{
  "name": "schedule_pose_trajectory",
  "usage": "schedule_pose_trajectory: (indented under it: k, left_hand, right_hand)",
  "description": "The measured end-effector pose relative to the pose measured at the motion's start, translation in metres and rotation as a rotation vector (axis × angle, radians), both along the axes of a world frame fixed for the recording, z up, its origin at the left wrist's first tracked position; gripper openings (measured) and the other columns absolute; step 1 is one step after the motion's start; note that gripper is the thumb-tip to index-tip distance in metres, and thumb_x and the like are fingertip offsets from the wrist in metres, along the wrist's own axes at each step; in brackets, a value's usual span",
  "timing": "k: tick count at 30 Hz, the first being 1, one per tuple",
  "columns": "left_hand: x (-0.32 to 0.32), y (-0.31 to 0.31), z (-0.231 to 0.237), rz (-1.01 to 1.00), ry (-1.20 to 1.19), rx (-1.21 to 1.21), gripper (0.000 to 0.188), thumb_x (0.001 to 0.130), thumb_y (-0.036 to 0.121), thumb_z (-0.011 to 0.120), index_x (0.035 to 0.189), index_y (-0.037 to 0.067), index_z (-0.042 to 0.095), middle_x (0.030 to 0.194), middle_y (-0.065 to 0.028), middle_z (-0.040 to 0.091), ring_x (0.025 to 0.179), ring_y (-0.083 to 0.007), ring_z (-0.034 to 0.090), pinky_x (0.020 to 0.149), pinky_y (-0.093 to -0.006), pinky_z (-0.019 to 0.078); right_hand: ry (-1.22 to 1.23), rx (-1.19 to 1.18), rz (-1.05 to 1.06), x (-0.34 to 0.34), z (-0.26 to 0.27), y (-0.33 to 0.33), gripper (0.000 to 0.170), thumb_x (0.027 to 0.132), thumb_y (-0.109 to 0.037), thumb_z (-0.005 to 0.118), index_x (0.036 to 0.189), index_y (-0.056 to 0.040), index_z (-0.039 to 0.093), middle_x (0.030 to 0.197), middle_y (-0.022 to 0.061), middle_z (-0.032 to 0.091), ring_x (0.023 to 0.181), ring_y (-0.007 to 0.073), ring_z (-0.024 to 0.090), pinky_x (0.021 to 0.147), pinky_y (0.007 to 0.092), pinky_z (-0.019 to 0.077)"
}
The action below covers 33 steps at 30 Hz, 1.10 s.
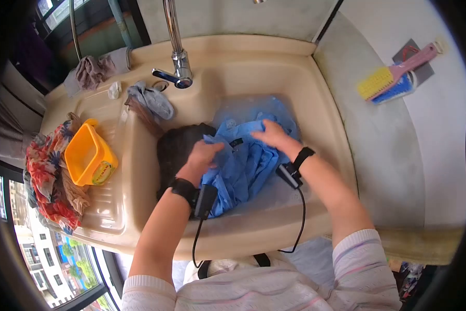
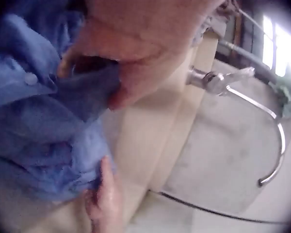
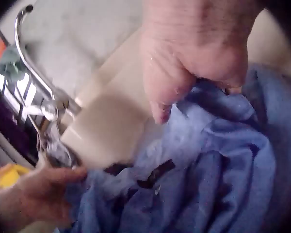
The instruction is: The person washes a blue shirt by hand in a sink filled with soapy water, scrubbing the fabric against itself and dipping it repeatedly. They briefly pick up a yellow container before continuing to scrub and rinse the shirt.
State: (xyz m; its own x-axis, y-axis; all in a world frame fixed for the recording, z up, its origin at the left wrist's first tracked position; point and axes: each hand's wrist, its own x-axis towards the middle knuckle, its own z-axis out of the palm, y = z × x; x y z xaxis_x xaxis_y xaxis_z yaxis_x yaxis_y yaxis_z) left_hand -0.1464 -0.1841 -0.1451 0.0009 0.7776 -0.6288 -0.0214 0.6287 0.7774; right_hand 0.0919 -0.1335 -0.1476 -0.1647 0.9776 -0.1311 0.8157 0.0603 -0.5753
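A wet blue shirt [image 1: 246,173] hangs bunched between both hands in the sink basin, its dark label [image 1: 236,142] showing at the collar. My left hand [image 1: 206,154] grips the collar's left side; in the left wrist view the fabric passes between thumb and fingers, near a pale button [image 2: 30,78]. On the other side, my right hand [image 1: 274,135] pinches the collar, thumb over the cloth, as the right wrist view shows. Below the shirt, bluish water [image 1: 287,199] lies in the basin. A dark garment [image 1: 177,147] sits left of it, partly hidden by my left hand.
The chrome faucet [image 1: 176,46] rises behind the basin. On the left drainboard are a yellow plastic basket [image 1: 90,155] and a red patterned cloth [image 1: 51,176]. Grey socks [image 1: 152,99] lie over the divider. Brushes [image 1: 393,78] hang on the right wall.
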Motion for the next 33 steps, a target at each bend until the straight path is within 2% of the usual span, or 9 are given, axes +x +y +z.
schedule_pose_trajectory:
  k: [5,11,14,20,22,23,25,26,33]
  left_hand:
    - [0.022,0.001,-0.04,-0.08,0.125,-0.051,0.038,0.068,0.019,0.067,0.096,-0.004,0.057,0.08,-0.0116,0.06,0.069,-0.0248,0.059,0.06,-0.0351,0.0487]
    - [0.031,0.016,-0.06,-0.369,0.559,-0.107,0.053,0.065,0.026,0.07,0.104,-0.008,0.054,0.1,-0.0183,0.059,0.091,-0.029,0.058,0.076,-0.0349,0.0468]
    - [0.034,0.019,-0.084,-0.403,0.761,0.062,0.045,0.062,0.031,0.066,0.087,-0.006,0.062,0.095,-0.02,0.062,0.087,-0.0316,0.061,0.077,-0.0348,0.0478]
    - [0.016,0.015,-0.073,-0.005,0.231,0.058,0.028,0.068,0.012,0.066,0.088,-0.005,0.06,0.083,-0.012,0.063,0.076,-0.0227,0.06,0.063,-0.0326,0.0473]
    - [0.006,0.012,-0.035,0.097,-0.028,0.098,0.024,0.067,0.013,0.065,0.084,-0.003,0.061,0.078,-0.011,0.062,0.072,-0.0214,0.06,0.062,-0.0319,0.0468]
    - [0.001,0.006,-0.009,0.193,-0.289,0.13,0.021,0.066,0.014,0.065,0.079,-0.001,0.062,0.073,-0.01,0.061,0.069,-0.0202,0.059,0.06,-0.0312,0.0462]
    - [-0.001,-0.011,0.031,0.234,-0.149,0.295,0.013,0.067,0.008,0.061,0.078,0.0,0.06,0.072,-0.0093,0.059,0.065,-0.0207,0.058,0.058,-0.0307,0.0453]
    - [-0.006,-0.013,0.035,0.273,-0.237,0.215,0.013,0.068,0.008,0.06,0.078,0.0,0.059,0.073,-0.0099,0.059,0.065,-0.0211,0.058,0.059,-0.0312,0.0455]
    - [-0.025,-0.044,0.045,0.494,-0.511,0.178,0.023,0.072,-0.003,0.05,0.094,0.001,0.054,0.087,-0.0109,0.057,0.078,-0.0248,0.056,0.068,-0.036,0.047]
  right_hand:
    - [-0.277,-0.247,0.181,-0.026,-0.046,-0.015,0.051,0.078,-0.034,0.058,0.114,-0.0004,0.047,0.109,0.0214,0.054,0.105,0.037,0.049,0.089,0.0399,0.0397]
    - [-0.408,-0.452,0.354,-0.022,-0.069,-0.009,0.044,0.081,-0.031,0.053,0.108,0.0035,0.053,0.112,0.0226,0.053,0.105,0.0353,0.051,0.088,0.0399,0.0405]
    - [-0.45,-0.54,0.381,-0.024,-0.057,-0.003,0.038,0.081,-0.027,0.049,0.105,0.0008,0.058,0.114,0.0221,0.053,0.108,0.0325,0.05,0.091,0.0385,0.0395]
    - [0.27,-0.712,0.039,0.006,-0.005,0.006,0.027,0.077,-0.025,0.056,0.087,-0.0001,0.06,0.087,0.016,0.06,0.084,0.0291,0.058,0.075,0.0339,0.0454]
    - [-0.113,0.393,0.469,0.032,-0.017,0.009,0.022,0.078,-0.023,0.054,0.081,-0.0018,0.059,0.085,0.01,0.059,0.079,0.0225,0.055,0.073,0.0325,0.0431]
    - [-0.112,0.401,0.471,0.029,-0.009,0.008,0.022,0.078,-0.023,0.054,0.081,-0.0018,0.059,0.085,0.01,0.059,0.079,0.0225,0.055,0.073,0.0325,0.0431]
    - [0.509,0.138,0.233,0.011,0.018,0.004,0.024,0.076,-0.024,0.059,0.087,-0.0021,0.059,0.087,0.0061,0.058,0.083,0.0177,0.053,0.074,0.0293,0.0417]
    - [1.104,-0.548,-0.16,-0.001,0.026,0.009,0.029,0.075,-0.026,0.063,0.09,-0.0028,0.059,0.089,0.0036,0.057,0.087,0.0167,0.052,0.076,0.0279,0.0404]
    - [0.427,-0.576,0.399,-0.042,0.074,-0.022,0.035,0.071,-0.016,0.068,0.1,-0.0029,0.053,0.082,-0.0021,0.054,0.081,0.0097,0.049,0.076,0.0222,0.038]
